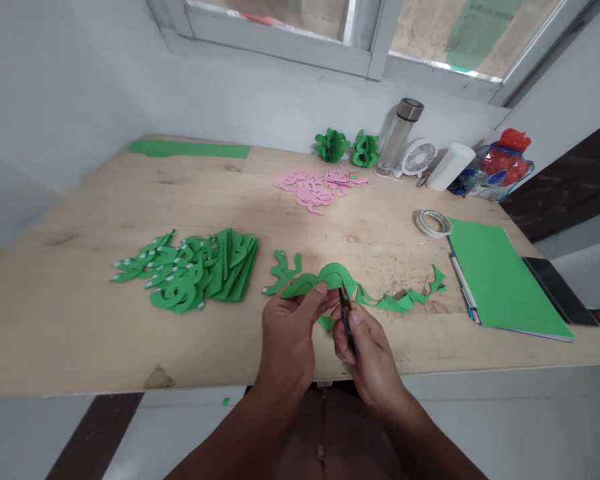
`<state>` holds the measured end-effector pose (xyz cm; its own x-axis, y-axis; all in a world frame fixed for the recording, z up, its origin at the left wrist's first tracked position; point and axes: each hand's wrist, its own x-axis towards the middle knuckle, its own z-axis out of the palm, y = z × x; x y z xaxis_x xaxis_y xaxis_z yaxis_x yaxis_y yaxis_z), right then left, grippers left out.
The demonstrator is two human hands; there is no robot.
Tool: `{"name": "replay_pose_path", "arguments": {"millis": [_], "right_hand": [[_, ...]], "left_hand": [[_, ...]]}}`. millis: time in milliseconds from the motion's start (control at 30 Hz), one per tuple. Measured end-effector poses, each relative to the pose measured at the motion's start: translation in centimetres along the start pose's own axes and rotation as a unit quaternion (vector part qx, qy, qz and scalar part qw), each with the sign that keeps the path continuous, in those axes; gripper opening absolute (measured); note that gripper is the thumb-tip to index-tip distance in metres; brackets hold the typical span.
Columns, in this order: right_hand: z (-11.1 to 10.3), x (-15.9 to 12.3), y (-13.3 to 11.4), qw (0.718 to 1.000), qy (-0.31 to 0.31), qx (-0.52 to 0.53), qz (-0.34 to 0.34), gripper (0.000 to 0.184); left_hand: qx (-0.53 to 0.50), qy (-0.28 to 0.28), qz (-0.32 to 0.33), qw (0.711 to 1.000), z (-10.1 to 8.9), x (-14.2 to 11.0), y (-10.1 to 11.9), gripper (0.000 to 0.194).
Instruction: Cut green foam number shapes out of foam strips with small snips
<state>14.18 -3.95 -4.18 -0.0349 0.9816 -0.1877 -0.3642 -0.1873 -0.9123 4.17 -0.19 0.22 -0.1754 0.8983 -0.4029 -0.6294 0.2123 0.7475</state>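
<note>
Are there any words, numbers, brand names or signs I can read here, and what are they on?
None can be read.
Blue label on the clear bag: too small and blurred to read.
Held green paper: drawn lines show, no readable writing.

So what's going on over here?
A person's left hand holds a curvy green piece marked with a dark line, while the right hand holds small dark snips at it. Jagged green scraps lie to the right on the table. A heap of green cutouts lies to the left, with pink cutouts farther back.
</note>
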Motion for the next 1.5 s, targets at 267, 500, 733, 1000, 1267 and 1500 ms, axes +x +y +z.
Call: {"name": "replay_pose_path", "arguments": {"millis": [267,500,733,1000,1267,1500], "right_hand": [[0.26,0.16,-0.52,0.999,0.016,0.035,0.019,0.04],[0.28,0.26,-0.55,0.998,0.026,0.045,0.027,0.04],[0.18,0.29,-0.57,0.998,0.024,0.049,0.031,0.041],[0.23,0.26,-0.58,0.997,0.025,0.063,0.029,0.041],[0.13,0.3,-0.51,0.997,0.021,0.071,0.028,0.041],[0.19,0.19,-0.48,0.997,0.024,0.074,0.028,0.041]], "left_hand": [[-0.001,0.012,-0.004,1.0,0.23,-0.2,-0.17,0.016],[0.013,0.003,0.002,1.0,0.16,-0.06,-0.34,0.012],[0.013,0.002,-0.003,1.0,0.08,-0.09,-0.31,0.012],[0.013,0.002,-0.001,1.0,0.26,-0.12,-0.21,0.012],[0.007,0.003,0.002,1.0,-0.03,-0.04,-0.38,0.013],[0.002,0.002,0.005,1.0,0.08,-0.01,-0.43,0.012]]}}
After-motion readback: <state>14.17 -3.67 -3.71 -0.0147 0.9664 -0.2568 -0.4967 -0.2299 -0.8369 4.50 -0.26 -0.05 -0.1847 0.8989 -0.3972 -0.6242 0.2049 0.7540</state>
